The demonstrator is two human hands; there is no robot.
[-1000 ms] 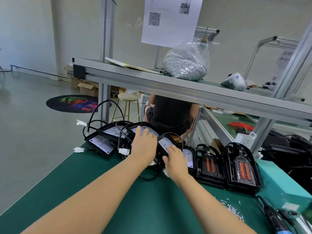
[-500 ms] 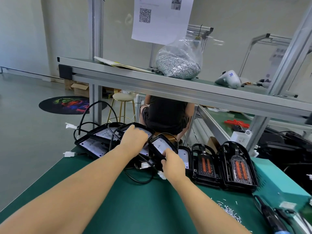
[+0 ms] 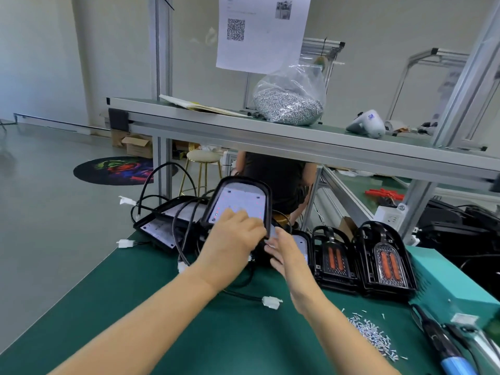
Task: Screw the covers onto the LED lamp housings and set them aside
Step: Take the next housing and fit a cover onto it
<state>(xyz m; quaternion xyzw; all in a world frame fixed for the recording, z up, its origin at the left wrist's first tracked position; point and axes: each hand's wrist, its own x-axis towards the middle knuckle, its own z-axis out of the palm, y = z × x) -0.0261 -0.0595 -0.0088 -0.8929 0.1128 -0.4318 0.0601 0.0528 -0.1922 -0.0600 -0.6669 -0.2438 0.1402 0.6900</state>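
A black LED lamp housing [image 3: 238, 204] is held tilted up above the pile of housings [image 3: 167, 220] near the table's [image 3: 135, 288] far edge, gripped at its lower end by the left hand [image 3: 230, 242]. The right hand [image 3: 286, 253] is seen just beside it, fingers straight and relaxed, holding nothing. Loose screws [image 3: 370, 334] are scattered toward the table's right edge.

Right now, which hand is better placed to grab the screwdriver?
The right hand. It is open beside the housing, and the screwdriver lies on its side of the table. The left hand grips the housing.
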